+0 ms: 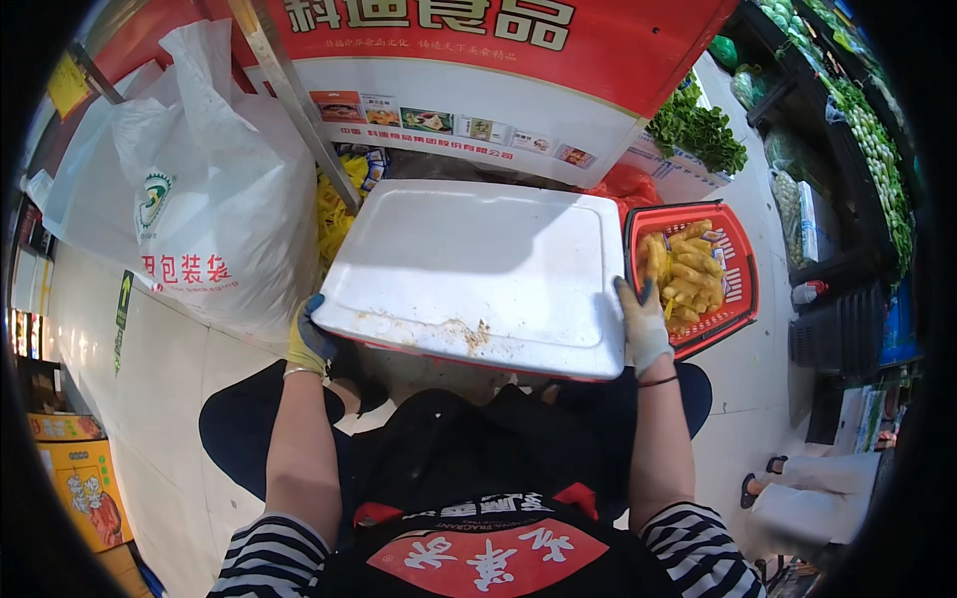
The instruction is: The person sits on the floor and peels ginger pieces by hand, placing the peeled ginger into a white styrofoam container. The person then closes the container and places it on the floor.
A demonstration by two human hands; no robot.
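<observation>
A white foam box or lid (478,261) with brown dirt near its near edge lies before me, held at both ends. My left hand (312,336), in a yellow and blue work glove, grips its left near corner. At the right edge, my right hand (643,321) holds on in a pale glove with dark fingertips. Just right of that hand is a red plastic basket (740,299) with packs of ginger-like roots (691,273) in it. What lies beneath the foam piece is mostly hidden.
A large white plastic sack (232,202) stands at the left by a metal post (299,97). Yellow packaging (333,224) lies behind the foam. Leafy greens (699,127) and a red bag (628,187) are beyond the basket. A person in pale trousers (807,501) is at lower right.
</observation>
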